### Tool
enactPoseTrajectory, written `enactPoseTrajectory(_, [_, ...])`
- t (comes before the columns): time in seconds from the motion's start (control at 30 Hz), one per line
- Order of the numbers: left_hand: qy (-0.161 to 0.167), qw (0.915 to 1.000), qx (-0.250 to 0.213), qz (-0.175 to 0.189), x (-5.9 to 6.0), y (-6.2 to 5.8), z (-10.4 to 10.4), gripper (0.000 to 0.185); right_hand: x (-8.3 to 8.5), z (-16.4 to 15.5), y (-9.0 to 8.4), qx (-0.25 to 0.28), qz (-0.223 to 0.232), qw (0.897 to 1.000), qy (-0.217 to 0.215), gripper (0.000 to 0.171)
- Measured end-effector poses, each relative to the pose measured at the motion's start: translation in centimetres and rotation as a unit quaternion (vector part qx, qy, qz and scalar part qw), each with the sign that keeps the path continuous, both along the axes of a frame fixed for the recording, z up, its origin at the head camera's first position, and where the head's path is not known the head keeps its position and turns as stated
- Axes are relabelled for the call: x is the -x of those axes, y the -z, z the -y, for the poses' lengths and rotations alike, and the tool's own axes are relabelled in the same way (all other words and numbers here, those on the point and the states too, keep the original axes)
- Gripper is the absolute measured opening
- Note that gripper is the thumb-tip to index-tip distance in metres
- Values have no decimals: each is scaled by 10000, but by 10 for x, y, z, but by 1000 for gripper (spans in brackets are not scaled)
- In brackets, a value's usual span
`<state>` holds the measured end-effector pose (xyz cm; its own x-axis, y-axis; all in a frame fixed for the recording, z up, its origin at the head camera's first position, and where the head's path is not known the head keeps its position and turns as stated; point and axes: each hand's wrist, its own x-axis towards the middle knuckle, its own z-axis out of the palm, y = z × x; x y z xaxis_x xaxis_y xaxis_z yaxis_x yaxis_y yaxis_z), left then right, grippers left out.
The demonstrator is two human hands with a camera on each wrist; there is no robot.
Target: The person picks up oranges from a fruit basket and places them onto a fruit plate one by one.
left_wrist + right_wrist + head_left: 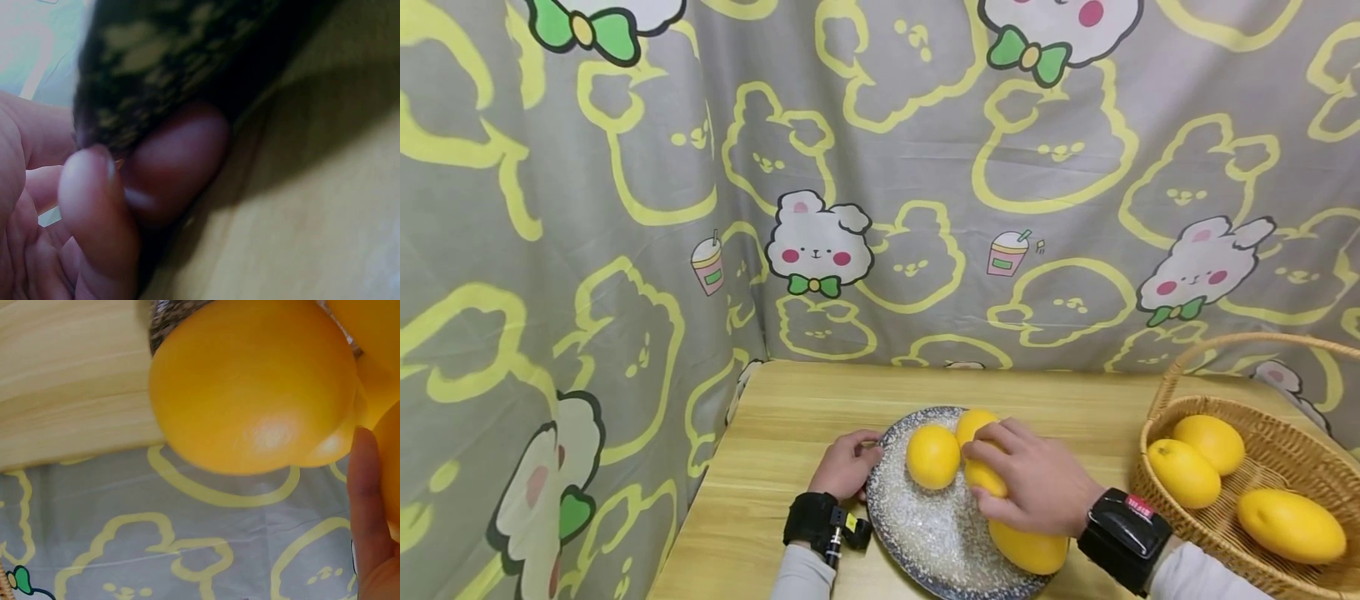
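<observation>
A speckled grey plate (917, 533) lies on the wooden table (790, 433) and carries several yellow fruits. My left hand (850, 462) pinches the plate's left rim (187, 62) between thumb and fingertips (100, 206). My right hand (1026, 479) lies over the plate with its fingers curled round one yellow fruit (983, 477). A round fruit (932, 456) sits just left of it, another (973, 423) behind, and a larger one (1030, 548) under the wrist. The right wrist view shows the round fruit (250, 387) close up beside one finger (369, 500).
A wicker basket (1144, 487) with a handle stands at the table's right and holds three more yellow fruits (1183, 473). A grey cartoon-print cloth (880, 208) hangs behind and to the left. Bare tabletop lies behind the plate.
</observation>
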<state>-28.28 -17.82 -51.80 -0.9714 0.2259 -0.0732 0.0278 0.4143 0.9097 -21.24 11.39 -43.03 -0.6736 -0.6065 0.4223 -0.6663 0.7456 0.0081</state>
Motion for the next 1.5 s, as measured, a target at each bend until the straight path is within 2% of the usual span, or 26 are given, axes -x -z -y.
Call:
enactPoseTrajectory(0.53, [-33, 10000, 21, 30, 0, -2, 0, 36, 10, 21, 12, -296, 185, 9993, 107, 32])
enactPoseTrajectory(0.7, [-32, 10000, 21, 32, 0, -2, 0, 36, 10, 26, 13, -440, 272, 9986, 145, 38])
enactPoseTrajectory(0.97, [-20, 10000, 22, 28, 0, -1, 0, 36, 11, 32, 14, -494, 735, 9951, 442, 50])
enactPoseTrajectory(1.27, [-7, 10000, 30, 6, 0, 0, 0, 37, 12, 36, 18, -622, 737, 9951, 234, 58])
enactPoseTrajectory(1.5, [6, 10000, 49, 18, 1, 0, 0, 37, 12, 36, 20, -710, 955, 9929, 23, 63])
